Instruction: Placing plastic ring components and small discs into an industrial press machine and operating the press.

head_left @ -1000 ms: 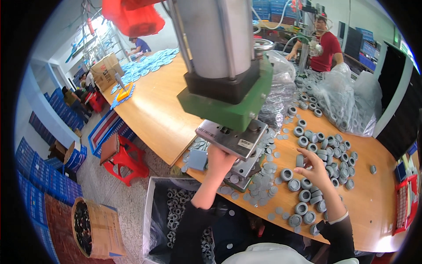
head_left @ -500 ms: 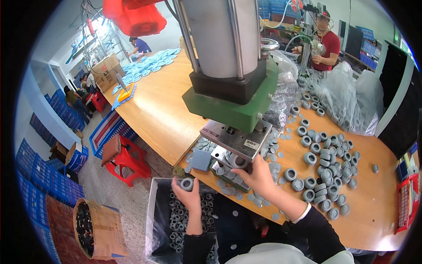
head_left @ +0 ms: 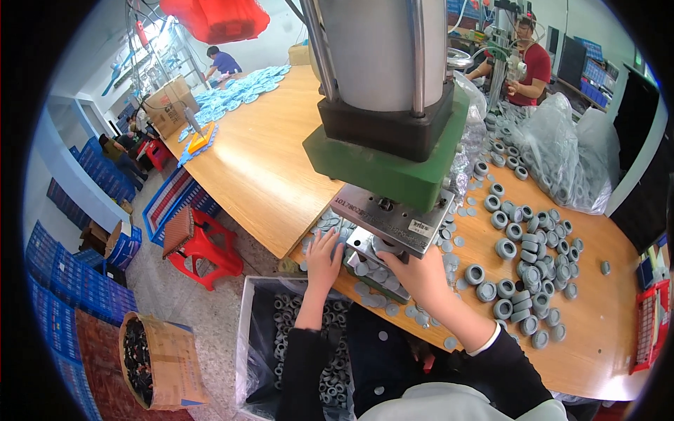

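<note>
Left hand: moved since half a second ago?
Yes. The left hand rose from over the bin of rings to the table edge beside the press base.

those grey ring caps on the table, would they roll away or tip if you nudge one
The grey ring caps are squat and lie flat on the wooden table, so a nudge probably slides one rather than tipping it. On edge their round rim could roll. Small and hollow, they likely feel light; loosely heaped, neighbours would probably shift too.
</note>
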Available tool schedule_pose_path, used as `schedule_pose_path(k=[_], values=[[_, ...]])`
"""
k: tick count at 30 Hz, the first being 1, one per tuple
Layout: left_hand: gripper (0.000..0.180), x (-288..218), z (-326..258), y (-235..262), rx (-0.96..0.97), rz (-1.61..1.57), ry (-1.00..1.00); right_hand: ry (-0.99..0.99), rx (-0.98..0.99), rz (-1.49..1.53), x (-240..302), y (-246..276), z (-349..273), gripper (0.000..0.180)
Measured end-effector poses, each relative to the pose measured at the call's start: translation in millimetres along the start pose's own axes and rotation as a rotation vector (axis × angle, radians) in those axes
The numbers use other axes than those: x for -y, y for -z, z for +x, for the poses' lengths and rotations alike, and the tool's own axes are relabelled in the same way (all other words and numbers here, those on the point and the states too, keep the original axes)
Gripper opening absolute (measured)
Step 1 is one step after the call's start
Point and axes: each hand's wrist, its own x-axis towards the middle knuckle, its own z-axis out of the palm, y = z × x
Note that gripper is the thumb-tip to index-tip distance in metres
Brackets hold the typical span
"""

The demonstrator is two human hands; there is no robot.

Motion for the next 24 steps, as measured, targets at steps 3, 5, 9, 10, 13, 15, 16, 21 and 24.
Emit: schedule_pose_path(k=[3,5,9,10,13,15,16,21,24], values=[[0.03,3.8,8.0,-18.0,0.055,0.009,0.042,0.034,-0.088,0.058,-2.8,-3.1,8.1,0.028],[0.03,0.6,9.9,-22.5,0.073,0.026,0.046,-0.05,-0.037,0.157,-2.5,2.0,7.4,0.035],[0.029,10.4,9.6,-13.7,0.071,0.044,0.056,-0.164,-0.082,0.125,12.6,28.2,-34.3,0.042],[0.028,9.5,7.1,-16.8,0.072,0.026,0.065,-0.104,-0.158,0.15,-0.8,40.8,-50.8,0.045],[0.028,4.0,8.4,-10.8,0.074,0.073,0.056,-0.296,-0.07,-0.132,-74.0,102.3,-80.0,0.048],[0.029,-0.2,11.4,-17.2,0.071,0.067,0.027,-0.339,-0.125,-0.262,-123.5,129.7,-87.9,0.049],[0.029,0.1,11.1,-20.5,0.062,0.077,0.014,-0.412,-0.031,-0.324,-142.5,137.9,-91.3,0.05],[0.037,8.1,4.7,-16.6,0.086,-0.211,0.175,-0.25,0.282,-0.498,-145.7,113.1,-95.2,0.053],[0.043,-42.7,-0.5,-1.8,-0.155,-0.622,-0.023,-0.179,0.344,-0.515,-169.4,92.9,-91.3,0.059]])
